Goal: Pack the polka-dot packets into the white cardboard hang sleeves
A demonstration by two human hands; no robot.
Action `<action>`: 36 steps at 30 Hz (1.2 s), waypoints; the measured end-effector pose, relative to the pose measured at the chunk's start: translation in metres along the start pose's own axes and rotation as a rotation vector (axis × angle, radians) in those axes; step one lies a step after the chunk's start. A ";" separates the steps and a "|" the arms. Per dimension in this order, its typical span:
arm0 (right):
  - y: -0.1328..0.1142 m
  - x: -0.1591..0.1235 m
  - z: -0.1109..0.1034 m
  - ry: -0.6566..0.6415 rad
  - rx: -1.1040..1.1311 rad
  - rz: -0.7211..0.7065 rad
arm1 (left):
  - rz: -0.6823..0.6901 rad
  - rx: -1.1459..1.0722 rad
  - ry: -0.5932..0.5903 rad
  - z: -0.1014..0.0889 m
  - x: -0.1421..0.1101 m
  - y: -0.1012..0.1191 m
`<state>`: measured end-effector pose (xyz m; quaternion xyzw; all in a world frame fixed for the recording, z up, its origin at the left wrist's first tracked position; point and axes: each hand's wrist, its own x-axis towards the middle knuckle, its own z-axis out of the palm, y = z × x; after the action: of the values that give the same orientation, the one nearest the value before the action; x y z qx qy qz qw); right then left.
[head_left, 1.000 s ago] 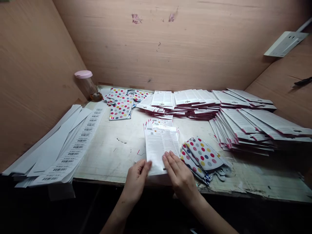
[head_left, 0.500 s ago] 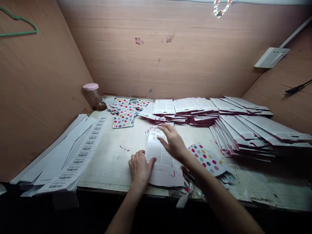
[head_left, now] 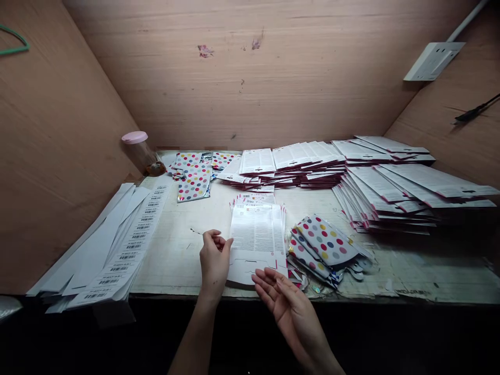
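Observation:
A small stack of white printed cards with red edges lies near the front of the table. My left hand rests at the stack's left edge, its fingers curled and pinched together; whether they hold anything is hidden. My right hand hovers palm up at the stack's front right corner, fingers spread, holding nothing. Right of it lies a fanned pile of polka-dot packets.
Long strips of barcode labels cover the left side. A pink-lidded jar stands at the back left beside more polka-dot packets. Large piles of white cards fill the back and right. Wooden walls enclose the table; a socket hangs on the right.
My right hand drew back from the far end of the card stack to its near corner and turned palm up. My left hand curled its fingers at the stack's left edge.

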<state>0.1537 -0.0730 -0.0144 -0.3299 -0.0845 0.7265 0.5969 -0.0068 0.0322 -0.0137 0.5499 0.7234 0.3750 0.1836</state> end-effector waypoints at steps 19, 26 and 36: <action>0.003 -0.002 0.006 0.063 0.155 -0.002 | -0.075 -0.300 0.024 -0.009 -0.008 0.002; -0.001 0.000 0.020 0.004 0.165 -0.126 | -0.164 -0.956 -0.303 -0.020 -0.050 0.014; -0.014 -0.024 0.025 -0.085 0.079 -0.054 | -0.294 -1.056 -0.769 -0.031 -0.123 0.000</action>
<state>0.1517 -0.0846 0.0213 -0.2728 -0.0898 0.7262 0.6246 0.0122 -0.0929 -0.0116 0.3763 0.3932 0.4272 0.7220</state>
